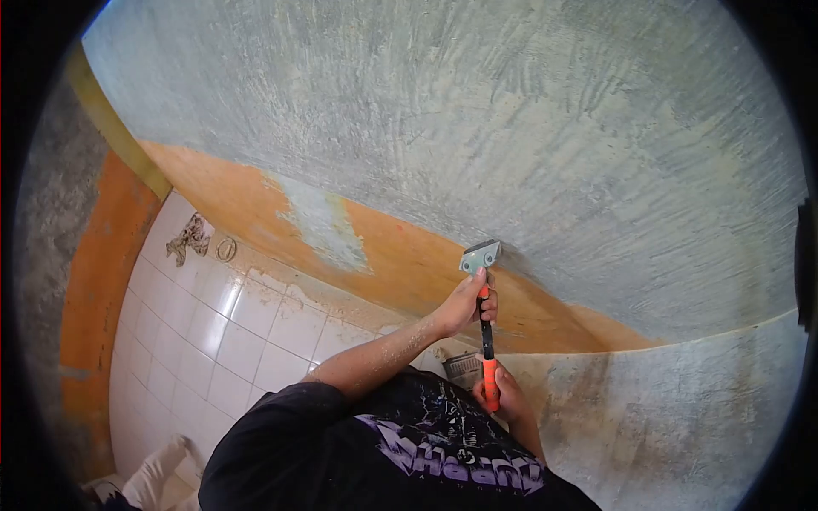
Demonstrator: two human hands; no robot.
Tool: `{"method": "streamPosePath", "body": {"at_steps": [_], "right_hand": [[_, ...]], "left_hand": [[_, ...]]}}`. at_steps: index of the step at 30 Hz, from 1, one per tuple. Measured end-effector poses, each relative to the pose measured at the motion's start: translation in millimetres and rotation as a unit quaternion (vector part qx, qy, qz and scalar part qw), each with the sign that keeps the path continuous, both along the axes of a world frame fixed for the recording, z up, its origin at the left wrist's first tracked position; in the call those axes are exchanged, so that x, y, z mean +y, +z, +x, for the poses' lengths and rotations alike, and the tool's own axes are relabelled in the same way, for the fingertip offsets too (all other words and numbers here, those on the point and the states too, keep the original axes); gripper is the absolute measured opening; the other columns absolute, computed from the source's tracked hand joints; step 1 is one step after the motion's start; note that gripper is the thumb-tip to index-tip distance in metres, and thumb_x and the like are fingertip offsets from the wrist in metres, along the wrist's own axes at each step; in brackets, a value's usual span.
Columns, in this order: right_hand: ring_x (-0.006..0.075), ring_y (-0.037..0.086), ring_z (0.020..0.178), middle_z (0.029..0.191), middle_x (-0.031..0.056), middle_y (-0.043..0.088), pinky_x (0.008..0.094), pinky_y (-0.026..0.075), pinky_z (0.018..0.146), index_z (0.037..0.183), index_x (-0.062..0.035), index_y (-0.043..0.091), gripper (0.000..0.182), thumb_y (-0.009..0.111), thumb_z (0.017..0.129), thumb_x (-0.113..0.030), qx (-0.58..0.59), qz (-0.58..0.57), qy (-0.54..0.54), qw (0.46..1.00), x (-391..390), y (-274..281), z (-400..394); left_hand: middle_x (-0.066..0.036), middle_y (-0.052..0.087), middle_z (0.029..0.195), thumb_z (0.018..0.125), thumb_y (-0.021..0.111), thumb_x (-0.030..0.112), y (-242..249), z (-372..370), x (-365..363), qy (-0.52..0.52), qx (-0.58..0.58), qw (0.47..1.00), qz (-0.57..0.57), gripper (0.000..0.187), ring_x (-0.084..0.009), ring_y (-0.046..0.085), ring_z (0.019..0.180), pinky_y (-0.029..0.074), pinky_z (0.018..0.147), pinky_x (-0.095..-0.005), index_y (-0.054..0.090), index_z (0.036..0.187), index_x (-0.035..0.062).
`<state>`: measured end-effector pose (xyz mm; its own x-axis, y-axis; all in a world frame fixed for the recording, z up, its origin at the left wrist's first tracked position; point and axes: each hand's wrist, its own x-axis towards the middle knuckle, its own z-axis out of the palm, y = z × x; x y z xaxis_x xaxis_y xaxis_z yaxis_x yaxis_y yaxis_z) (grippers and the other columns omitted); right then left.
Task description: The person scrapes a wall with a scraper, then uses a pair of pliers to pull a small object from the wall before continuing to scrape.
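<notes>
A long-handled scraper [487, 332] with a wide metal head, a black shaft and orange grips is held in both hands. Its head lies against the wall [511, 128], near the line where rough grey surface meets the orange paint band [409, 243]. Close behind the head, my left hand [464, 302] is closed round the upper shaft. Lower down, my right hand [509, 396] wraps the orange end grip. Pale flecks of dust cling to my left forearm. Within the orange band there is a bare whitish patch [324, 226].
White floor tiles [273, 315] carry dust and scrapings along the wall's foot. A crumpled patterned cloth [189, 238] and a small ring-shaped object [226, 249] lie near the corner. A grey slotted object [463, 366] sits beside my body. At lower left shows a light trouser leg [153, 477].
</notes>
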<state>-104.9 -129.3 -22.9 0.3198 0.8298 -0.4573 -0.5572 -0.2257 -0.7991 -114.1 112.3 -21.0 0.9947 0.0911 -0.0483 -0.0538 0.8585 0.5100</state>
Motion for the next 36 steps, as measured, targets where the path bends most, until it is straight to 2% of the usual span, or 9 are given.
{"method": "streamPosePath", "body": {"at_steps": [2,5,11,14,20,23,26,36], "right_hand": [[0.0120,0.043,0.045,0.063,0.0051,0.050,0.0264,0.037,0.042,0.143,-0.0094,0.041,0.051,0.038,0.105,-0.043,0.032,0.005,-0.019,0.999,-9,4,3],[0.0111,0.041,0.042,0.060,0.0034,0.047,0.0258,0.036,0.041,0.142,-0.0096,0.042,0.049,0.039,0.105,-0.042,-0.040,-0.013,-0.017,0.999,-20,7,15],[0.0078,0.039,0.042,0.057,-0.0002,0.044,0.0230,0.034,0.040,0.132,-0.0090,0.050,0.037,0.043,0.105,-0.034,-0.125,-0.088,-0.072,0.986,-33,-11,24],[0.0087,0.036,0.039,0.056,0.0014,0.043,0.0233,0.033,0.038,0.139,-0.0096,0.048,0.042,0.041,0.106,-0.034,-0.145,-0.096,-0.078,0.982,-33,-22,25],[0.0073,0.036,0.040,0.055,-0.0001,0.043,0.0224,0.032,0.039,0.137,-0.0083,0.050,0.041,0.043,0.105,-0.033,-0.172,-0.105,-0.098,0.975,-24,-26,23],[0.0065,0.037,0.041,0.054,-0.0010,0.044,0.0223,0.033,0.039,0.136,-0.0066,0.051,0.041,0.045,0.105,-0.032,-0.206,-0.106,-0.099,0.968,-20,-27,22],[0.0038,0.041,0.048,0.060,-0.0047,0.044,0.0212,0.033,0.043,0.121,-0.0058,0.058,0.031,0.051,0.103,-0.030,-0.187,-0.090,-0.130,0.970,-20,-34,17],[0.0033,0.041,0.050,0.060,-0.0055,0.044,0.0212,0.031,0.045,0.118,-0.0030,0.059,0.031,0.051,0.103,-0.029,-0.226,-0.099,-0.120,0.962,-8,-35,16]], "left_hand": [[0.001,0.035,0.066,0.102,0.032,0.059,5,9,-10,-0.003,0.003,1.000,0.012,0.045,-0.0141,0.042,0.058,0.046,0.065,-0.0353,0.040,0.097,0.0142],[0.001,0.036,0.065,0.102,0.031,0.060,3,19,-27,-0.007,-0.028,1.000,0.009,0.047,-0.0139,0.041,0.057,0.046,0.064,-0.0355,0.039,0.098,0.0139],[0.001,0.034,0.066,0.100,0.028,0.063,-18,34,-42,0.012,0.005,1.000,-0.005,0.048,-0.0132,0.039,0.059,0.043,0.065,-0.0359,0.038,0.098,0.0161],[0.000,0.034,0.066,0.100,0.028,0.064,-18,34,-42,0.020,0.008,1.000,0.019,0.049,-0.0132,0.039,0.058,0.042,0.064,-0.0351,0.037,0.097,0.0158],[0.002,0.030,0.059,0.099,0.028,0.065,-18,37,-46,0.096,0.008,0.993,0.066,0.051,-0.0123,0.033,0.050,0.039,0.056,-0.0330,0.036,0.096,0.0149],[0.003,0.028,0.057,0.098,0.028,0.066,-18,36,-44,0.101,-0.004,0.993,0.066,0.052,-0.0116,0.031,0.048,0.037,0.053,-0.0329,0.035,0.095,0.0149],[0.003,0.028,0.057,0.097,0.028,0.067,-21,35,-40,0.098,-0.001,0.993,0.062,0.053,-0.0112,0.030,0.047,0.037,0.051,-0.0331,0.035,0.094,0.0151],[0.003,0.026,0.055,0.096,0.028,0.069,-21,30,-30,0.120,-0.012,0.990,0.070,0.056,-0.0110,0.031,0.044,0.039,0.049,-0.0330,0.035,0.097,0.0139]]}}
